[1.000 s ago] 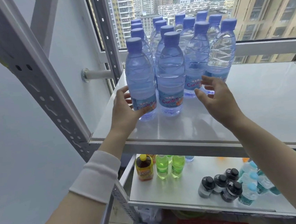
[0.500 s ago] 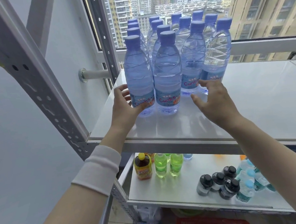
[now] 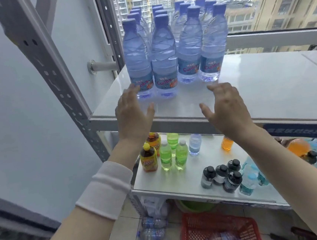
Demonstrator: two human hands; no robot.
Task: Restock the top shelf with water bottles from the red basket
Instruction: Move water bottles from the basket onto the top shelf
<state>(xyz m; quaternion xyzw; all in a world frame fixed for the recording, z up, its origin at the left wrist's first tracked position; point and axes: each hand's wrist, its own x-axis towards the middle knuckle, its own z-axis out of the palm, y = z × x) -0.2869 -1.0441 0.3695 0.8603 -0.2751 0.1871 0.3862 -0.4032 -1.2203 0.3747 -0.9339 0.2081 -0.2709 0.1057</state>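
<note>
Pale wall (image 3: 27,113), window (image 3: 258,3), tiled floor (image 3: 122,239)

Four water bottles (image 3: 163,55) front the top-shelf rows; below stand three green bottles (image 3: 166,156) and four black-capped bottles (image 3: 220,174).

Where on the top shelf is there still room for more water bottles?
The top shelf is bare to the right of the water bottles, out to the window side, plus a strip in front near the hands. The left back corner is crowded.
</note>
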